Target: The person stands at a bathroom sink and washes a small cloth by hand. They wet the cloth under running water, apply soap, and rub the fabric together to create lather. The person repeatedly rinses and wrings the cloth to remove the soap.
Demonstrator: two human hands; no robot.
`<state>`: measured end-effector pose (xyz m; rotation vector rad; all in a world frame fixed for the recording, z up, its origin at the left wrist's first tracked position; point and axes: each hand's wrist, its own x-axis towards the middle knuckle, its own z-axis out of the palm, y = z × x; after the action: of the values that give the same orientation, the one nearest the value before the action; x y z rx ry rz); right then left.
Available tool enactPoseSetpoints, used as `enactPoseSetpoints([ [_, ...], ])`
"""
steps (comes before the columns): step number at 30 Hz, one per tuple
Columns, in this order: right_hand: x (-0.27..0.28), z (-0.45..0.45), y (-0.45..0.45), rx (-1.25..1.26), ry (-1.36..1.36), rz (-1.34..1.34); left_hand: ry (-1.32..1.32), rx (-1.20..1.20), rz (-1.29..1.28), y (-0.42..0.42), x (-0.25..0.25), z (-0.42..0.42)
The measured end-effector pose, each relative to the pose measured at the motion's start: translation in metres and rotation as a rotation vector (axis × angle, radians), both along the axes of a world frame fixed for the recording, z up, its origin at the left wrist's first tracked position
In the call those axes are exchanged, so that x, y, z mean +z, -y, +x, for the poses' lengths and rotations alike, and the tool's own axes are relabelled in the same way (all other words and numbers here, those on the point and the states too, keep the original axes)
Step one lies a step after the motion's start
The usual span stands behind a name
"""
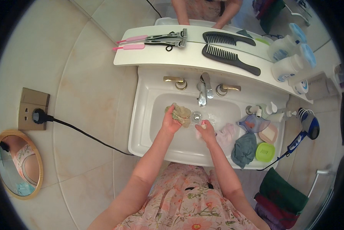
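Over the basin of a white washbasin (183,155), my left hand (171,122) holds a crumpled beige-green wet cloth (182,113). To its right, my right hand (207,132) pinches a small pink-and-white item (203,125); whether it is soap or fabric is unclear. Between and slightly beyond the hands lies the metal drain (196,116). The chrome faucet (202,96) stands behind it, and I cannot tell whether water runs. A pale pink cloth (227,133) rests at the basin's right side, near my right wrist.
Right of the basin sit a grey-blue cloth (244,149), a green soap dish (265,152), a pink soap dish (269,133) and a translucent blue item (253,123). A hair dryer (304,129) hangs beyond. A white shelf (186,59) with a razor (163,43) and comb (229,59) overhangs the back.
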<state>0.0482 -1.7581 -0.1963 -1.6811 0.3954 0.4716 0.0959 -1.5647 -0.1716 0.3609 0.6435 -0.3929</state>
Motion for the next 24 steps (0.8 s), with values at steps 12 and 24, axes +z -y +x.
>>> enactPoseSetpoints([
  [12,0.057,0.021,-0.017,0.276,0.385,-0.401,0.039,0.039,0.011,0.015,-0.001,0.001],
  [24,0.065,-0.003,-0.031,0.344,0.485,-0.734,0.100,-0.154,-0.098,0.045,-0.028,-0.031],
])
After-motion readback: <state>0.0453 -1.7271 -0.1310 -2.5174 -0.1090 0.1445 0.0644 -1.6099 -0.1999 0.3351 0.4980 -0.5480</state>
